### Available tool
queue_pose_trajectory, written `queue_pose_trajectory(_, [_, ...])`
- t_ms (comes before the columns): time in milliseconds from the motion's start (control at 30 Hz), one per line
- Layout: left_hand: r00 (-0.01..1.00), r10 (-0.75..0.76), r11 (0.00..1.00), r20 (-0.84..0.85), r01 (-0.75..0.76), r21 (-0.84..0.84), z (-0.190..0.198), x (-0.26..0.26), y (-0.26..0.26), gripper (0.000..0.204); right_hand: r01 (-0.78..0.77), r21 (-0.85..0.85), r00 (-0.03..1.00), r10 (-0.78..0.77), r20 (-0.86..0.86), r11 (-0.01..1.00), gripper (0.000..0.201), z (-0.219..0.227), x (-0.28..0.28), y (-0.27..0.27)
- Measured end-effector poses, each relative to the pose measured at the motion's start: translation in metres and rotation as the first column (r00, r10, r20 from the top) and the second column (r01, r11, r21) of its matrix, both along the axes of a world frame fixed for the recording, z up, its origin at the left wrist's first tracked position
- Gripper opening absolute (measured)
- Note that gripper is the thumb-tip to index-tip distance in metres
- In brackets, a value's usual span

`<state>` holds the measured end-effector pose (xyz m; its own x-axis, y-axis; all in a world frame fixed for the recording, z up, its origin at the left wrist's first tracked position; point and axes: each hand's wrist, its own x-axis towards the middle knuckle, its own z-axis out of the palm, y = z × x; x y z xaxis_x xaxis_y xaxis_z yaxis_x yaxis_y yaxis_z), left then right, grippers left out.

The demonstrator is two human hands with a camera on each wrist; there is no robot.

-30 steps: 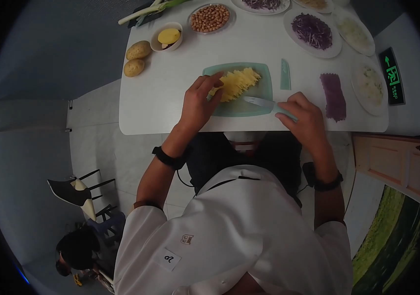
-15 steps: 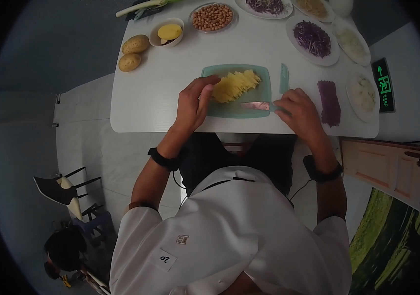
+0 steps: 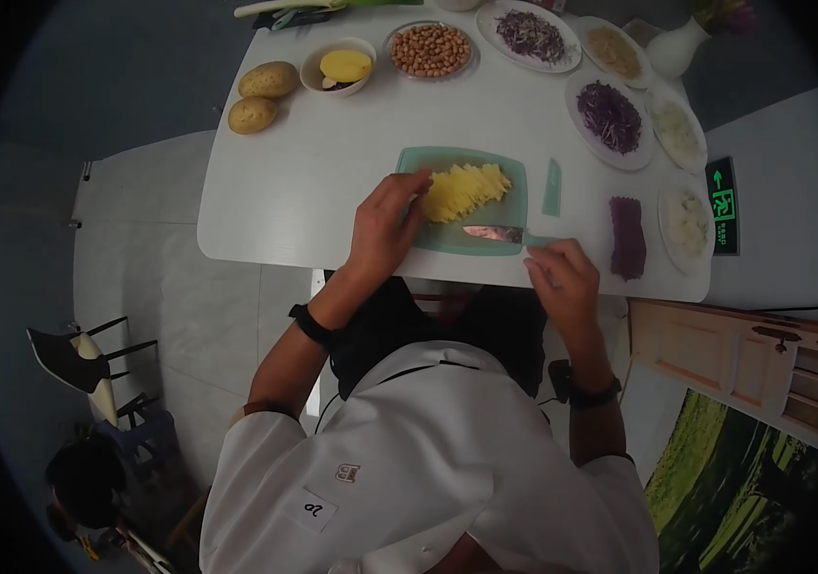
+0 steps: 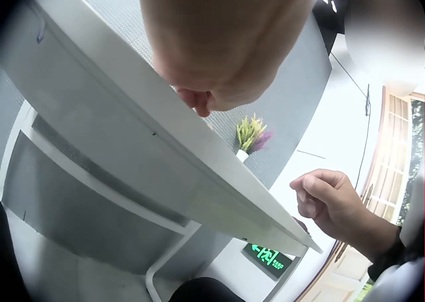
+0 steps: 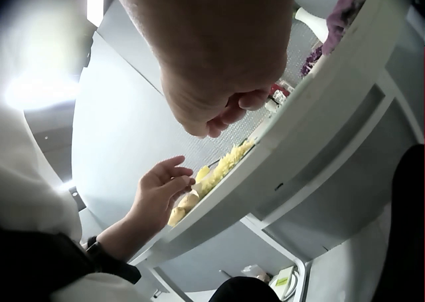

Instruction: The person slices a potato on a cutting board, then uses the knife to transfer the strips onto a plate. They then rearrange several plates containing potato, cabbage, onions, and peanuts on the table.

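Yellow potato strips [image 3: 466,191] lie in a slanted heap on the green cutting board [image 3: 411,158]. At the heap's left end, my left hand [image 3: 382,225] has its fingers bent a little, the tips beside or touching the strips. The knife [image 3: 495,232] lies flat along the board's near right part, its handle over the edge. Just below that handle is my right hand [image 3: 567,282], fingers loosely curled; the left wrist view shows this right hand [image 4: 335,199] with nothing in it. The right wrist view shows my left hand [image 5: 159,196] by the strips [image 5: 228,166].
A green sheath [image 3: 552,188] and purple cabbage piece [image 3: 627,239] lie to the right. Plates of shreds, such as the purple shreds [image 3: 608,117], line the right side. Peanuts [image 3: 430,50], a bowl [image 3: 337,88] and potatoes [image 3: 267,80] stand farther back; a white vase [image 3: 672,50] is back right.
The right hand has let go of the knife and drawn back toward the table's near edge. The left hand stays by the strips. The head view has shifted.
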<state>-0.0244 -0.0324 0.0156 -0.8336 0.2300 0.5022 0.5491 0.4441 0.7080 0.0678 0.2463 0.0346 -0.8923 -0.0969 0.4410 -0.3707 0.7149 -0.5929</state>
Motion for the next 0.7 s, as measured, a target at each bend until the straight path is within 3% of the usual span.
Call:
queue_pose_trajectory(133, [0.994,-0.022,0.999,-0.103,0.019,-0.031,-0.005,0.001,0.0,0.055,0.01,-0.035,1.0,-0.011,-0.024,0.999,0.017,-0.01,0.011,-0.02])
queue_pose_trajectory(233, [0.998,-0.013,1.0,-0.066,0.013,0.006,-0.008,0.003,-0.002,0.056,0.039,-0.042,0.997,-0.042,-0.064,0.998,0.014,-0.025,0.016,-0.021])
queue_pose_trajectory(500, [0.998,-0.019,1.0,-0.056,0.019,-0.005,-0.011,0.001,-0.007,0.058,0.072,-0.035,0.993,-0.075,-0.095,0.997,0.038,-0.038,0.012,-0.02])
queue_pose_trajectory(700, [1.0,0.029,0.998,-0.003,-0.029,-0.064,-0.012,-0.004,-0.007,0.059,0.058,-0.054,0.992,-0.064,-0.107,0.997,0.036,-0.038,0.01,-0.019])
